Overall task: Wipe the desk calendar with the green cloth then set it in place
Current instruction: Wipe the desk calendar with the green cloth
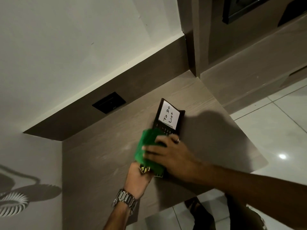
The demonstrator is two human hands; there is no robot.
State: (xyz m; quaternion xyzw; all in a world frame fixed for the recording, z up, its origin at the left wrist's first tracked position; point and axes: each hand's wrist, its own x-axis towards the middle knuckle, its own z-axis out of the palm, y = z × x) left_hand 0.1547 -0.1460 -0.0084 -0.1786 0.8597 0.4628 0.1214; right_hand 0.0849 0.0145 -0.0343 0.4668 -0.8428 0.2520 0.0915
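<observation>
On wood-grain desk (103, 155): left hand (138, 175) grips near end of calendar (167, 120). Right hand (172, 156) presses flat on nubby green cloth (146, 146) atop calendar. Calendar dark, slim, rectangular; white "To Do List" note (169, 115) at far end.

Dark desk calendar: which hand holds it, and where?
The left hand grips the dark desk calendar with the white "To Do List" note at its near end. The right hand presses the green cloth flat on its face.
</observation>
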